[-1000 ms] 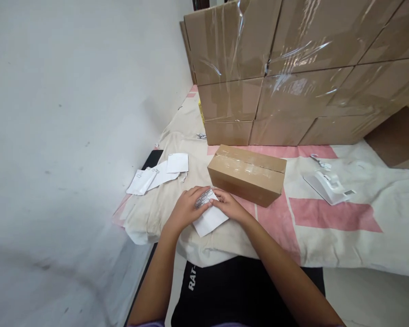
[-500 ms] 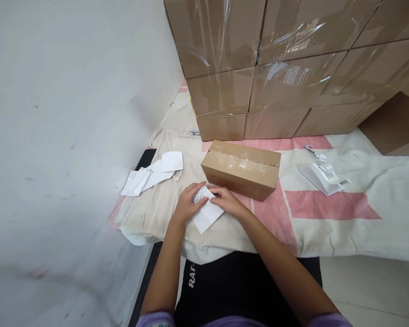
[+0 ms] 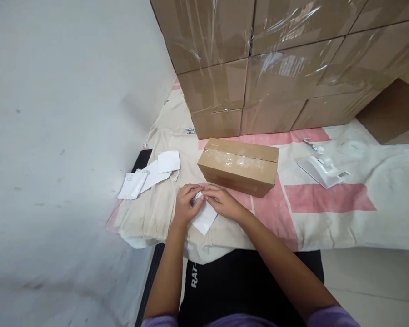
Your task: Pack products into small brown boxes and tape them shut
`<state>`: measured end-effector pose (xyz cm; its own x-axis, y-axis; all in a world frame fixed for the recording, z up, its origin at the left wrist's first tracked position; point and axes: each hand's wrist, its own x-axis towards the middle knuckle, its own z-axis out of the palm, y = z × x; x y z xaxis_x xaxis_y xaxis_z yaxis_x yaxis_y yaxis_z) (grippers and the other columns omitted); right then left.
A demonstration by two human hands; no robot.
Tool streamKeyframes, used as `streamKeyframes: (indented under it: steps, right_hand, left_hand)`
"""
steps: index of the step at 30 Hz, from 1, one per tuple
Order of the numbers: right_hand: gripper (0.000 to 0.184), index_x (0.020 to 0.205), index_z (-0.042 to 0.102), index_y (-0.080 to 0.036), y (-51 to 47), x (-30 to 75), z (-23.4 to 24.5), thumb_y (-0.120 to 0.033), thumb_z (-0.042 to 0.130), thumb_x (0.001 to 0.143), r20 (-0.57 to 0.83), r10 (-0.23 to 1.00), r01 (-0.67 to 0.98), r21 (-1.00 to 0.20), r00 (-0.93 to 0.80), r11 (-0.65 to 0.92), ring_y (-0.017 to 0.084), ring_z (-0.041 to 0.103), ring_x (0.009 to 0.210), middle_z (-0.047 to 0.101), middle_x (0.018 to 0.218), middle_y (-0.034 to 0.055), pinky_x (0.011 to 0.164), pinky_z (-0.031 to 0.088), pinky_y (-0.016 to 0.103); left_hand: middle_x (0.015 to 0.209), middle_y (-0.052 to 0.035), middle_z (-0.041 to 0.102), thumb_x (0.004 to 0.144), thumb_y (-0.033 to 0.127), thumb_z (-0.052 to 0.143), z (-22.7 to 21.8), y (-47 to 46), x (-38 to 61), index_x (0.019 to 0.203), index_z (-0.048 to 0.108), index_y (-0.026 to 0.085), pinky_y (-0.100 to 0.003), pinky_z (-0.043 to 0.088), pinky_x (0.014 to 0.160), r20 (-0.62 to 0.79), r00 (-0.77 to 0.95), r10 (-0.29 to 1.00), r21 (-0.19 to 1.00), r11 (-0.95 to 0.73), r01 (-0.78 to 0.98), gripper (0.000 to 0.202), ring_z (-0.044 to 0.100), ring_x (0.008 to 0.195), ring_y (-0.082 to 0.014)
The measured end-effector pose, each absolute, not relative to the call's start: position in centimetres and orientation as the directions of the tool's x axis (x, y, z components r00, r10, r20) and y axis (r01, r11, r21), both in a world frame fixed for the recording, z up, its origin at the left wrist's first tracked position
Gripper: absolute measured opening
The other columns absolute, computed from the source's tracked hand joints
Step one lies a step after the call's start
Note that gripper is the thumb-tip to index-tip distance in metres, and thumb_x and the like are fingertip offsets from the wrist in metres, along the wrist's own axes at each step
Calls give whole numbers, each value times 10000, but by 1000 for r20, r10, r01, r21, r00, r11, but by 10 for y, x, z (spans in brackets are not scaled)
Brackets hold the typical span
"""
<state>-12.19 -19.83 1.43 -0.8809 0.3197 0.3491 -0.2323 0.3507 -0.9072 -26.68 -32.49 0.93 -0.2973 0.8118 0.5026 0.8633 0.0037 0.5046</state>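
Note:
A white sheet of paper (image 3: 205, 219) with printed outlined boxes lies on the cloth-covered table, under both of my hands. My left hand (image 3: 187, 204) is closed on its upper left part, thumb on top. From the other side my right hand (image 3: 221, 200) grips the upper edge, its fingertips meeting those of the left. The hands cover most of the printed boxes. Just beyond them sits a closed cardboard box (image 3: 238, 165) with clear tape along its top seam.
Several white papers (image 3: 168, 161) lie to the left near the wall (image 3: 71, 136). A white tape dispenser (image 3: 322, 170) stands at right, with a small dark tool (image 3: 312, 145) behind it. Stacked, film-wrapped cartons (image 3: 218, 86) rise at the back; an open carton (image 3: 391, 113) is far right.
My right hand has shifted left across the paper toward my left hand, so the fingertips now meet. More of the printed boxes are covered. The camera view has shifted slightly.

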Motion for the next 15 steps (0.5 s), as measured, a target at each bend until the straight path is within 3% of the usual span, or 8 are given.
streamKeyframes:
  steps: [5,15]
  right_hand:
    - [370,1252,723,-255,-199,-123,10,-120,489,999,372,312,-222,-878,-874,424,232,556,1361,688,1321,87,1154,444,468]
    - [414,1262,719,-249,-200,-122,12,-66,485,974,371,327,-187,-859,-869,477,238,606,1297,704,1304,90,1105,489,470]
  left_hand:
    - [1045,-72,762,980,332,508,10,-324,-265,1080,740,234,-402,451,819,519,-290,804,461,22,887,271,669,947,-231]
    - [1011,-66,778,977,267,447,10,-325,-261,1080,764,235,-421,389,811,514,-336,789,404,123,907,335,654,906,-246]
